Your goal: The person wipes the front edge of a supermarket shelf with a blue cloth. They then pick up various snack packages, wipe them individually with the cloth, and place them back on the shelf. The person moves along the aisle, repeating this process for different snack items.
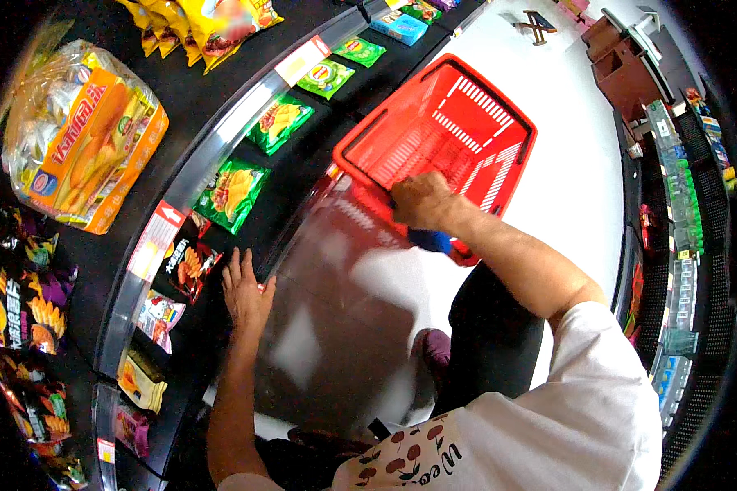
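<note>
My right hand (422,199) is closed around the handle on the near rim of a red plastic shopping basket (399,138), whose visible inside holds nothing. The basket hangs over the floor, beside the shelf. My left hand (245,294) rests with spread fingers on the edge of the lower black shelf, with nothing seen in it. Beside it lie a dark bag of chips (190,264) and a green snack bag (233,193). Another green bag (280,124) lies further along, and a small pink and white packet (159,320) is nearer me.
A large clear bag of packaged bread (86,141) and yellow snack bags (221,27) stand on the upper shelf at left. Price tags (156,239) line its rail. Across the pale floor (583,184) are another stocked shelf (682,270) and a brown counter (620,67).
</note>
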### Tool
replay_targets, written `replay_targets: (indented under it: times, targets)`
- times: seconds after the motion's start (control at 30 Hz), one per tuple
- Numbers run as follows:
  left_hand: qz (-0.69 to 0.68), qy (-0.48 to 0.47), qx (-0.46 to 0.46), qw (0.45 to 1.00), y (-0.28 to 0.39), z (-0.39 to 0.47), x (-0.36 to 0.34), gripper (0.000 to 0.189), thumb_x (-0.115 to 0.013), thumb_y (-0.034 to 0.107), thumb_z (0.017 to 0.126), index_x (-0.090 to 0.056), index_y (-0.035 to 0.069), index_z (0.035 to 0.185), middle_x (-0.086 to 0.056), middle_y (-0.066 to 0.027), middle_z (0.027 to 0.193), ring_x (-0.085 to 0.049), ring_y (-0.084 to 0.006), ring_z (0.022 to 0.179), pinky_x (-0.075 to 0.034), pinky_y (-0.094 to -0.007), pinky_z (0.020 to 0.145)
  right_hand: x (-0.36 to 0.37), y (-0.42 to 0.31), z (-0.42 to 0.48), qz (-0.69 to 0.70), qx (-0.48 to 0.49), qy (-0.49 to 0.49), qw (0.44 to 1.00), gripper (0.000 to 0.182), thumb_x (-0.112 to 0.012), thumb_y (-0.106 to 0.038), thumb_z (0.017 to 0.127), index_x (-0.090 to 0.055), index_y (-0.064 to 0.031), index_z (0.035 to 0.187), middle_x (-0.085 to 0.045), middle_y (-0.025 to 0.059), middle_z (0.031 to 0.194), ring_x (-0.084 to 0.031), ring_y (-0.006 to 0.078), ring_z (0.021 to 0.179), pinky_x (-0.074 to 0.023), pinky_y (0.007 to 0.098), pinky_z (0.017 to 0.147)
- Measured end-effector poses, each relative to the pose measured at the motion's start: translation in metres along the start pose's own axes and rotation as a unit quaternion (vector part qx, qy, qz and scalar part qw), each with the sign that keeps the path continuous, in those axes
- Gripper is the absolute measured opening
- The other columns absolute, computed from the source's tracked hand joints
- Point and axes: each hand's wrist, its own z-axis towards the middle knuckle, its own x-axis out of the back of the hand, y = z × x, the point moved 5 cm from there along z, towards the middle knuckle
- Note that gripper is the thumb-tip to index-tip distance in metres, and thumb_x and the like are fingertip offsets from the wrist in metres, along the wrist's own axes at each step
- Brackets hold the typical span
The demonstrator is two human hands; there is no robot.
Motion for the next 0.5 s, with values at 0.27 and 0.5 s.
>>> replay_targets:
  times: [0.27,0.5]
  targets:
    - [0.155,-0.099,0.012,0.983,-0.041,-0.009,-0.022,0.088,-0.075,0.035,0.076,-0.032,0.007,0.147,-0.026,-0.0210,0.153,-0.035,-0.0364,0.133,-0.035,-0.0455,0.108,-0.132,0.133,0.006,0.017,-0.128,0.076,0.989,0.015,-0.058,-0.016,0.084,-0.071,-0.0084,0.087,-0.072,0.0125,0.088,-0.072,0.0283,0.081,-0.0575,0.0421,0.059]
    - [0.170,-0.165,0.046,0.970,-0.024,-0.014,-0.004,0.098,-0.078,0.031,0.073,-0.023,0.003,0.150,-0.019,-0.0244,0.155,-0.034,-0.0417,0.133,-0.036,-0.0479,0.108,-0.193,0.182,-0.036,0.119,-0.189,0.105,0.969,0.037,-0.068,-0.039,0.082,-0.066,-0.0055,0.098,-0.069,0.0181,0.079,-0.069,0.0358,0.074,-0.0556,0.0461,0.068]
